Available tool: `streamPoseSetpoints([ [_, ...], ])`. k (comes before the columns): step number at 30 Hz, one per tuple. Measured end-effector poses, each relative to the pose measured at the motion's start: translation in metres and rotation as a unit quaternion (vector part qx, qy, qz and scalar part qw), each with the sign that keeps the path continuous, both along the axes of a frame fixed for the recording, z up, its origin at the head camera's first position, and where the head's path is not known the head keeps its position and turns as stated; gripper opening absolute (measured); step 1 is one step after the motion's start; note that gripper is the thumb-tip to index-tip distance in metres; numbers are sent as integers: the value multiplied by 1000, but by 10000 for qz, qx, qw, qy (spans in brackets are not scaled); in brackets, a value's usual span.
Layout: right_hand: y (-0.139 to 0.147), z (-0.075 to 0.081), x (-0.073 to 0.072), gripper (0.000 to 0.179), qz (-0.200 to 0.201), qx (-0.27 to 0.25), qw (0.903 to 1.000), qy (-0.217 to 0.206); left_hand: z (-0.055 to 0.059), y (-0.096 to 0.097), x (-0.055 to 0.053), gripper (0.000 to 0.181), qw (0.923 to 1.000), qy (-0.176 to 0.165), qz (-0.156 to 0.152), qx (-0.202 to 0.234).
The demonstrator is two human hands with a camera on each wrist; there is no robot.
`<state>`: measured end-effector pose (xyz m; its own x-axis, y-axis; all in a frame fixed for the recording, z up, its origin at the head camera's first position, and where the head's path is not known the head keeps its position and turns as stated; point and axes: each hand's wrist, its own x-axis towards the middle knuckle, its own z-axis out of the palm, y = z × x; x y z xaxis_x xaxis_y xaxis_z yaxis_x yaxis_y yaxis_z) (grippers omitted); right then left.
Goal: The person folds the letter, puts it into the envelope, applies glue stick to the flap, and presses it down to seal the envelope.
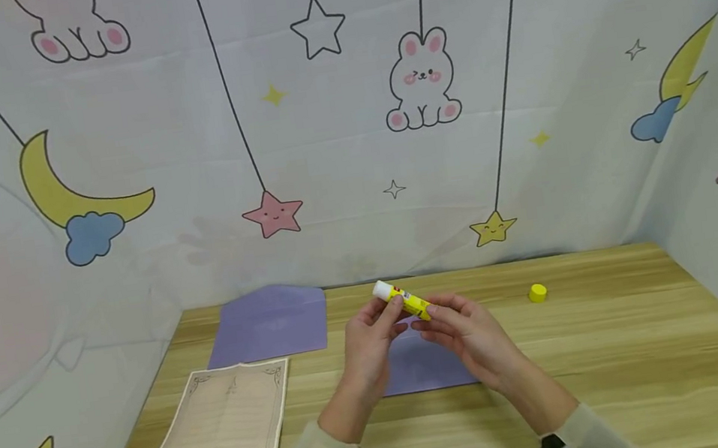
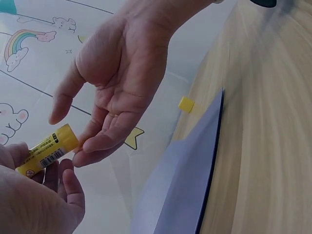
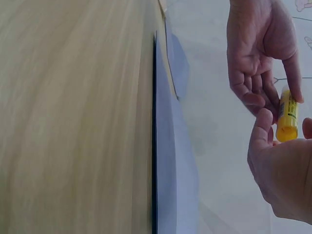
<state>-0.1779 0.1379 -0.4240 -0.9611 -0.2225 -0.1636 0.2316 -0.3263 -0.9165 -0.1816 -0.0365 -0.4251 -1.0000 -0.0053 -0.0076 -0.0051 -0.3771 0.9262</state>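
Yellow cylindrical plastic glue stick held above the wood-grain bench, white end towards 10 o'clock.
The left hand pinches its barrel between thumb and fingers; the right hand has loosely parted fingers by the base, thumb clear. Likely light, stiff, slightly slippery, with soft glue at the white end: best gripped around the barrel.

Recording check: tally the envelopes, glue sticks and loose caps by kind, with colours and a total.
Envelopes: 2, both purple
Glue stick: 1, mostly yellow with a white end, held up uncapped
Loose cap: 1, yellow
Total: 4
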Motion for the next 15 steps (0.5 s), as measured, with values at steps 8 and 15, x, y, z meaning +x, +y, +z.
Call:
streamPoseSetpoints([
  [8, 6, -2, 4, 47, 113, 560, 9984, -39, -2, -3, -1, 36, 9999, -84, -135, 0],
  [15, 5, -4, 7, 43, 490, 573, 9970, 160, -3, -2, 1, 33, 9998, 58, -155, -84],
])
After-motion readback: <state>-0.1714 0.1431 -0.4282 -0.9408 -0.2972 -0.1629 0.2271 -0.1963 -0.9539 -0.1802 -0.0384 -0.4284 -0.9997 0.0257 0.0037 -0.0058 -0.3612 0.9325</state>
